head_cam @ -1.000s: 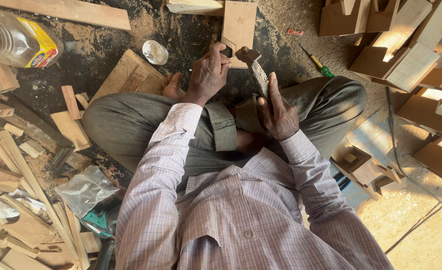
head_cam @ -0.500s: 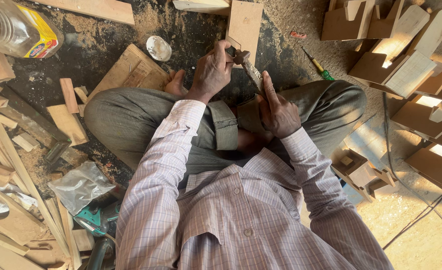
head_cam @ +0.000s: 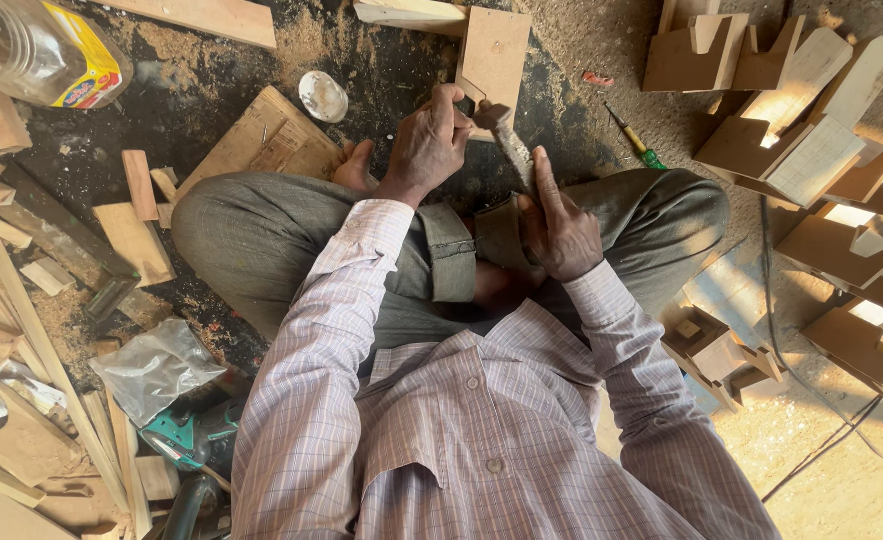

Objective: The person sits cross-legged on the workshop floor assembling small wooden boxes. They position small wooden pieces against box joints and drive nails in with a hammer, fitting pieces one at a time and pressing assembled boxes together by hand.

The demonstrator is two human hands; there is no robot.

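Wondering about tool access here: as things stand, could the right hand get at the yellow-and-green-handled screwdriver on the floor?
Probably yes. The screwdriver lies on open floor just past the right knee, nothing over it. But the right hand rests against the small wooden piece that the left hand grips, so it would have to let go first.

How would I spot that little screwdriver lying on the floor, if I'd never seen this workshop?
Start at the seated person's right knee, in grey-green trousers. Just beyond it, on the dusty floor before the stack of notched wooden pieces, lies the screwdriver. It is thin, with a yellow and green handle, the only brightly coloured tool among bare wood there.
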